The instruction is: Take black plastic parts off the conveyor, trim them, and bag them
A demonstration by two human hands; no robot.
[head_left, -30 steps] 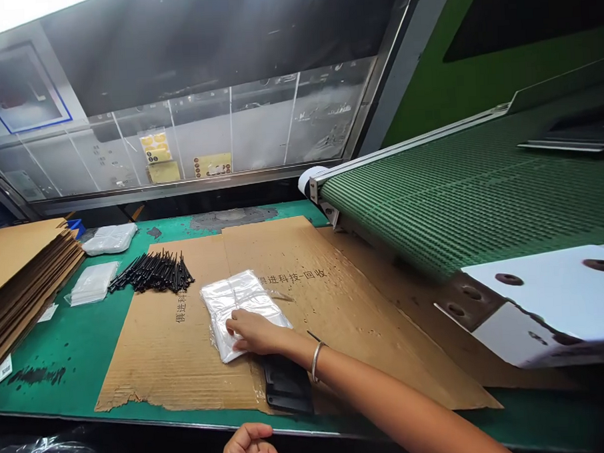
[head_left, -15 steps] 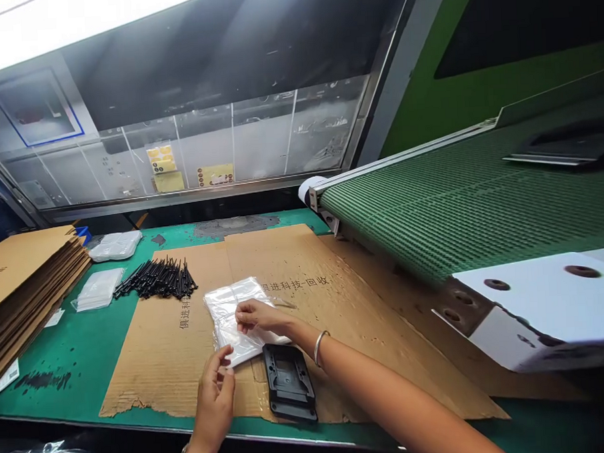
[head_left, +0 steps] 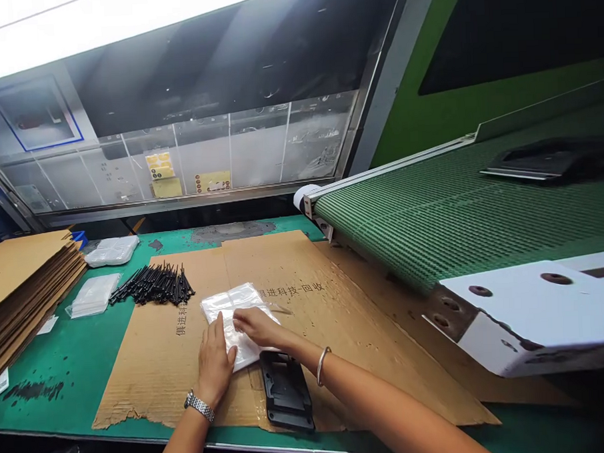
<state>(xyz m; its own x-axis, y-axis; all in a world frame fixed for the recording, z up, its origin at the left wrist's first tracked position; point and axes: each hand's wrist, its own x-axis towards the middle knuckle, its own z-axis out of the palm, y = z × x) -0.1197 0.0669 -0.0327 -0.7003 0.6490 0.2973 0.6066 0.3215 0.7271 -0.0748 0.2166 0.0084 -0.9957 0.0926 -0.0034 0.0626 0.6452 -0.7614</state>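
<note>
Background: a glazed panel [head_left: 178, 152] with yellow stickers behind it stands beyond the bench, and a green mesh conveyor belt [head_left: 432, 227] slopes in from the right, ending just above the cardboard. A black tray-like piece [head_left: 554, 162] lies on the belt, and a white housing [head_left: 531, 316] sits below it.
Bench: green-topped, worn and stained [head_left: 54, 404], with a flattened cardboard sheet [head_left: 153, 380] printed with Chinese characters spread across it.
Bag: a folded clear plastic bag [head_left: 226, 315] lies on the cardboard, directly under both hands.
Left hand: [head_left: 215, 364] flat and open, fingers pointing away from the person, pressing on the bag's near left part; a metal wristwatch [head_left: 198, 406] sits on the wrist.
Right hand: [head_left: 253, 325] reaches in from the right, fingers curled over the bag's top, and whether they pinch the plastic is hard to tell; a bangle [head_left: 321, 366] circles the wrist.
Hands: close together, fingertips almost meeting over the bag.
Nearby: a black plastic part [head_left: 286, 391] lies just beside the bag, a bundle of black cable ties [head_left: 154, 286] further left.
Far left: stacked flat cardboard [head_left: 24, 285], with two packs of clear bags [head_left: 92, 296] [head_left: 111, 251] beside it.
</note>
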